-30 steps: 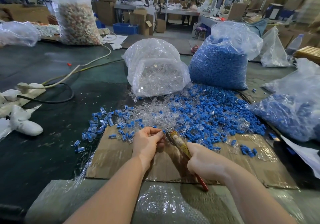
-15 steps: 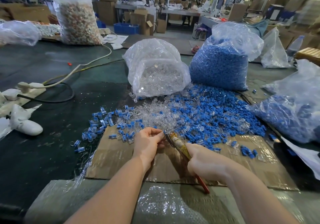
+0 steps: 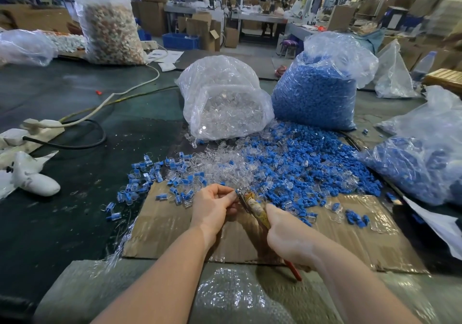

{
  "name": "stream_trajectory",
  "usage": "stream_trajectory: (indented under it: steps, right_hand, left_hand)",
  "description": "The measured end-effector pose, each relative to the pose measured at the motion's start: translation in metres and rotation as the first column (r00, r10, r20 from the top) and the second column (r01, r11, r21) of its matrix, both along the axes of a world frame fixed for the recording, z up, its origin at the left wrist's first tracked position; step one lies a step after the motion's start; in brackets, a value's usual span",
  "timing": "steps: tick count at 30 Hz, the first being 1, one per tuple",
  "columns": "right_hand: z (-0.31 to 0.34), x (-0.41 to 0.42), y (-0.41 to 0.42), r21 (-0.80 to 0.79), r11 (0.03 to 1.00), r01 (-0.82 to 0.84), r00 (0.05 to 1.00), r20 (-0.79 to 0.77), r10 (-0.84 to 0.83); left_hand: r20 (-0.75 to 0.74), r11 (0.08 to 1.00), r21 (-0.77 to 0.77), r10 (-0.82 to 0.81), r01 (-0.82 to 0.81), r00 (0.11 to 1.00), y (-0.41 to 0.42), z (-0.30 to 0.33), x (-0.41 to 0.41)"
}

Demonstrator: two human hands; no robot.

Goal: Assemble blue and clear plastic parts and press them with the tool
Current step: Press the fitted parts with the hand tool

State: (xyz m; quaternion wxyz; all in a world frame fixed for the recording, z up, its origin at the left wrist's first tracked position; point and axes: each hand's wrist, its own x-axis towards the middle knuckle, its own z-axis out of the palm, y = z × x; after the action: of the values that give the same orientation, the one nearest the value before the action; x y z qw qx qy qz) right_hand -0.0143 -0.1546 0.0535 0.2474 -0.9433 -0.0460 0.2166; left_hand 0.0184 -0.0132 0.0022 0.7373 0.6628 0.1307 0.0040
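Observation:
My right hand grips the pliers, a tool with tape-wrapped handles and a red tip sticking out below my palm. My left hand pinches a small part at the pliers' jaws; my fingers hide the part, so its colour is unclear. Both hands hover over a cardboard sheet. Just beyond them lies a heap of loose blue parts mixed with clear parts. Left of the heap, a scatter of assembled blue-and-clear pieces rests on the dark table.
A bag of clear parts and a bag of blue parts stand behind the heap. Another bag of blue pieces lies at right. White and black cables run across the left. Bubble wrap covers the near edge.
Both hands stay at the same spot over the cardboard, with only slight shifts of fingers and pliers. The piles and bags have not moved.

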Motion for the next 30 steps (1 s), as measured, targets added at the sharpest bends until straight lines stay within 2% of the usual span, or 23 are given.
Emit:
stream_trajectory:
  steps: [3,8,11,14,17,22,26,30]
  right_hand:
    - [-0.003,-0.002,0.0,0.049,0.999,0.017,1.0,-0.005,-0.017]
    - [-0.005,-0.003,-0.01,0.244,0.958,0.149,0.989,-0.048,-0.141]
    - [-0.015,0.0,-0.014,0.274,0.944,0.181,0.969,0.116,-0.219]
    - [-0.026,0.011,-0.023,0.11,0.963,0.244,0.868,0.419,-0.268]
    - [-0.035,0.025,-0.037,-0.071,0.932,0.356,0.782,0.569,-0.255]
    - [-0.048,0.043,-0.047,-0.269,0.879,0.394,0.807,0.559,-0.191]
    - [-0.051,0.051,-0.048,-0.308,0.876,0.372,0.815,0.56,-0.149]
    - [-0.05,0.048,-0.046,-0.37,0.856,0.361,0.832,0.542,-0.116]
  left_hand:
    - [0.004,1.0,-0.002,-0.002,0.002,1.0,0.0,0.0,0.0]
    - [0.028,0.999,-0.041,0.016,-0.014,0.999,0.001,0.0,-0.002]
    - [0.049,0.997,-0.074,0.017,-0.013,0.999,0.0,-0.003,-0.004]
    - [0.073,0.998,-0.05,0.035,-0.032,0.997,0.0,-0.006,-0.006]
    - [0.112,0.998,0.009,0.061,-0.062,0.992,-0.002,-0.008,-0.007]
    - [0.151,0.991,0.087,0.086,-0.1,0.985,-0.004,-0.012,-0.006]
    - [0.194,0.979,0.153,0.107,-0.137,0.975,-0.003,-0.01,-0.007]
    - [0.25,0.902,0.335,0.196,-0.274,0.948,0.013,-0.008,-0.004]
